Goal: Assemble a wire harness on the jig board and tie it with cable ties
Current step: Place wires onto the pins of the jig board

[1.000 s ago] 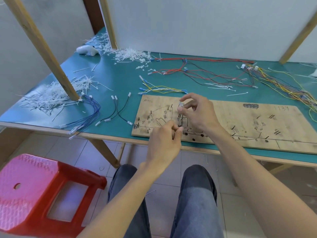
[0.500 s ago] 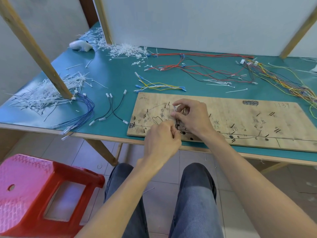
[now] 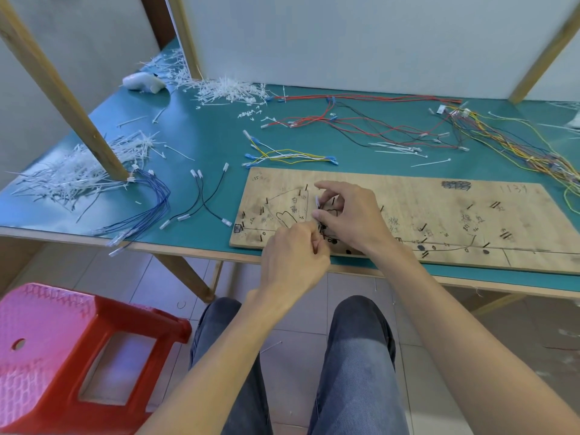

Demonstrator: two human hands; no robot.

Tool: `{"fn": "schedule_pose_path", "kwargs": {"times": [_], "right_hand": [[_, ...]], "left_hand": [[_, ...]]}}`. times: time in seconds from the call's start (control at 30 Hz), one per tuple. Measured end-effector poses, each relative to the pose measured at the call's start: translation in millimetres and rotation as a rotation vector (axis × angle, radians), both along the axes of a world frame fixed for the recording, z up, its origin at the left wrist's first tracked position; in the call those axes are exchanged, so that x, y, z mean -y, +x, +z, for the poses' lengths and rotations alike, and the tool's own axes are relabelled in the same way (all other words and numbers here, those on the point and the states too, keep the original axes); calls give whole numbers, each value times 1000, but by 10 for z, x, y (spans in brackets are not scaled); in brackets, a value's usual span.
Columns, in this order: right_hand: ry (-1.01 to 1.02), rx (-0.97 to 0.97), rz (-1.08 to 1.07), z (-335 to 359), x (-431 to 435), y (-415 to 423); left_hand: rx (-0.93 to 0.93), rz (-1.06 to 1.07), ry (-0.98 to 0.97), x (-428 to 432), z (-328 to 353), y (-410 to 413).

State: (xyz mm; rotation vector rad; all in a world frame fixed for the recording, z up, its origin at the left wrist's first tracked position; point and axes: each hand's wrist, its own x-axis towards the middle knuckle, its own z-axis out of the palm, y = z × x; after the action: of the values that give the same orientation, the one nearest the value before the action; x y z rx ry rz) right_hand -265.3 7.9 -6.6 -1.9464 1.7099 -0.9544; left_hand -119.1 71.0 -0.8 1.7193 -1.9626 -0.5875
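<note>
Pinching a thin black wire (image 3: 323, 228) over the left end of the wooden jig board (image 3: 439, 215).

A glossy red plastic stool (image 3: 62, 350) is standing on the floor at far left, and a loose pile of white cable ties (image 3: 72, 177) is lying on the green worktop (image 3: 204, 133) beside a bundle of blue wires (image 3: 153, 199). The left hand (image 3: 292, 259) is reaching up from below with its forearm straight, its fingers curling tightly and nipping the wire at the board's near edge. The right hand (image 3: 351, 221) is arching over the board with its wrist bent, its thumb and curled fingers gripping the same wire, and a small white terminal (image 3: 317, 200) is poking up between them. Tangled red, black and yellow wires (image 3: 502, 142) are spreading across the worktop at right.
</note>
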Motion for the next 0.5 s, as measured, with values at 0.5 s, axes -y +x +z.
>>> {"fn": "schedule_pose_path", "kwargs": {"times": [0.5], "right_hand": [[202,69,-49,95,216,10]], "left_hand": [[-34,-51,-206,-84,-100,3]]}}
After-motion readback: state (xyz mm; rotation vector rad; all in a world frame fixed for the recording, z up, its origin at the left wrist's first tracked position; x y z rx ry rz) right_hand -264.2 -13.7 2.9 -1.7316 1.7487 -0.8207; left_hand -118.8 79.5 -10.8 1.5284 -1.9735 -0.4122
